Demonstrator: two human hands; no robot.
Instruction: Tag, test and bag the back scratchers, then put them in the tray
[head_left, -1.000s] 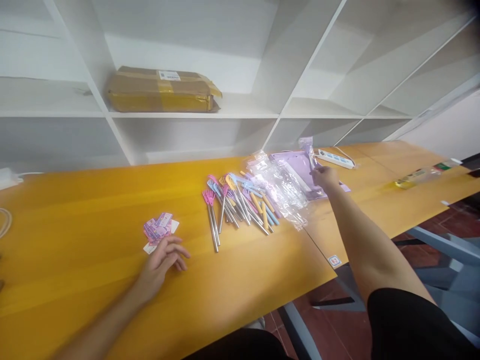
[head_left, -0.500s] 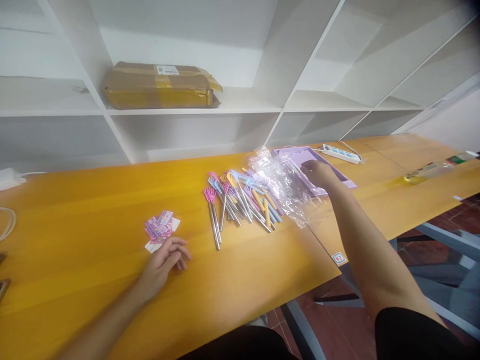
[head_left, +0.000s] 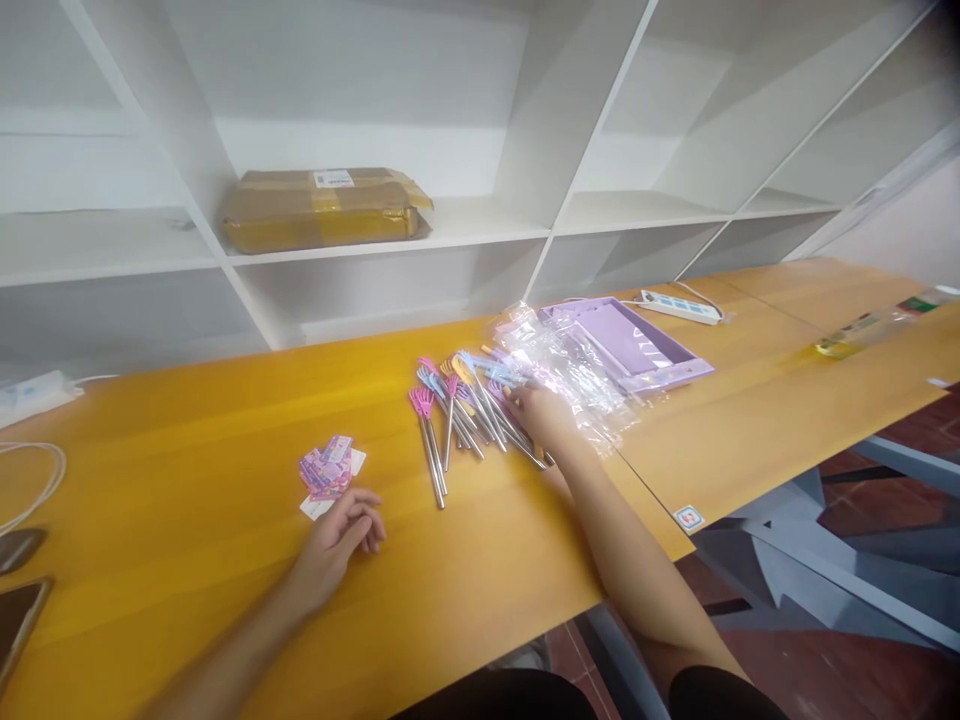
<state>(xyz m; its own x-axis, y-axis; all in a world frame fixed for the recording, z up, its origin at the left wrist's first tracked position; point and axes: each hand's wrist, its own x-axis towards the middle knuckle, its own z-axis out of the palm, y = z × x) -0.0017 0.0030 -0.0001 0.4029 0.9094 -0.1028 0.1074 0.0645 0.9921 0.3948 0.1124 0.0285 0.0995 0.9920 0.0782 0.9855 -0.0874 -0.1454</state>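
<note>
Fingers of the right hand [head_left: 551, 418] bend over the sticks [head_left: 484, 412], maybe to grab one; I can't tell if they pinch. At the pile's eight o'clock, the left hand [head_left: 336, 538] curls loosely, empty, by the cards [head_left: 328, 468], perhaps keeping them handy.

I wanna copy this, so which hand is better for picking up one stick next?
Probably the right hand: its fingers are at the pile of colorful sticks. The left hand is farther away, beside the cards.
</note>
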